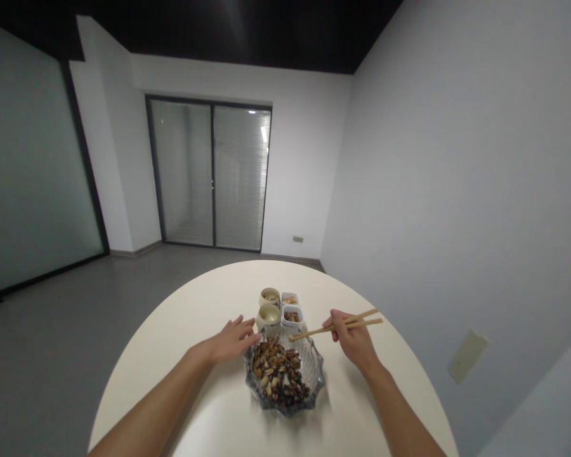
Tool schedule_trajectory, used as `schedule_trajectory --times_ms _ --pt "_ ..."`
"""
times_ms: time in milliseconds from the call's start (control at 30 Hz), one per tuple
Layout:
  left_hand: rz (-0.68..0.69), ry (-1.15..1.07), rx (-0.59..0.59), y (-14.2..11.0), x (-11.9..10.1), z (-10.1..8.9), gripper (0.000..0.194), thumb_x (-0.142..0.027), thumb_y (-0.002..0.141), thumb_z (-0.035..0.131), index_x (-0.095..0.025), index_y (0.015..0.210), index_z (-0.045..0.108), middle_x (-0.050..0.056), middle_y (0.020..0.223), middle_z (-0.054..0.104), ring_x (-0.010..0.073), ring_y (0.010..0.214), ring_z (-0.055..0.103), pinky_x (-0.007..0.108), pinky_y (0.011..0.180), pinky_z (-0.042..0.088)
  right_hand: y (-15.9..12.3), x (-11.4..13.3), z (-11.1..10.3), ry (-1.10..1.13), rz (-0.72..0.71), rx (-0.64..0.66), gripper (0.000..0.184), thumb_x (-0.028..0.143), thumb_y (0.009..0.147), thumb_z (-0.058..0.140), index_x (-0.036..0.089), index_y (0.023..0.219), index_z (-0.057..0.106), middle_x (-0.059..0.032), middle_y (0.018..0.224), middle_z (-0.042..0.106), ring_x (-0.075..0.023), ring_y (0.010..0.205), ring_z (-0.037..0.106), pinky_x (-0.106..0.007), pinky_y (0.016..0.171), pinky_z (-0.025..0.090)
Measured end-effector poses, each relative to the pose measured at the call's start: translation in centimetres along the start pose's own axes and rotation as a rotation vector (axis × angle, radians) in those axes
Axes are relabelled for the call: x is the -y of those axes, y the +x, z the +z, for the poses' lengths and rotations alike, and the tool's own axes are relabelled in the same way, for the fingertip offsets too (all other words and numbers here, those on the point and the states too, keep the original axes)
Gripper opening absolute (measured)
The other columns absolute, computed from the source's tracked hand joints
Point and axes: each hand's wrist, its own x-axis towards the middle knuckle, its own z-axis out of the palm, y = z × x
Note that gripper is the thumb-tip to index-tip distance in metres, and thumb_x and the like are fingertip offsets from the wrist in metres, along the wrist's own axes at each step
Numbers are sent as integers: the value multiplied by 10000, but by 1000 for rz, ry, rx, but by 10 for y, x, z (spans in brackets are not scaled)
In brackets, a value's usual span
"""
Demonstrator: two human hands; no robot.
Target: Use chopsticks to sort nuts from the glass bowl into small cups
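In the head view, a scalloped glass bowl (318, 376) holds a heap of mixed nuts and dark seeds (278, 371), piled towards its left and near sides. My left hand (234, 339) lies with fingers outstretched at the bowl's left rim, its fingertips at the glass. A pair of wooden chopsticks (316, 331) is gripped in my right hand (351, 336), to the right of the bowl. Their tips meet above the bowl's far side, with a small pale piece seemingly between them; its kind is too small to tell.
Beyond the bowl stand two round yellowish cups, the nearer cup (268, 315) and the farther cup (269, 296). Beside them are two white square dishes, a near dish (293, 315) with brown pieces and a far dish (289, 299) with pale ones. Everything rests on a round cream table (195, 406).
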Motion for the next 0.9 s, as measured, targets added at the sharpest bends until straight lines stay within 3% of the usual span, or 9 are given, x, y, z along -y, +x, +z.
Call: schedule_trajectory --times_ms 667,900 --pt "14 -11 -12 2 7 3 641 -683 946 184 -254 1259 544 45 1545 203 338 1414 47 554 1107 40 -1 12 17 -3 -109 27 495 482 935 437 168 681 723 -8 477 533 -135 457 503 -231 448 405" --pt "26 -22 -19 2 12 3 645 -699 938 188 -261 1219 569 37 1541 220 339 1413 55 548 1109 49 2 16 20 13 -115 -26 500 496 931 438 175 676 725 -9 470 535 -140 453 499 -236 439 399"
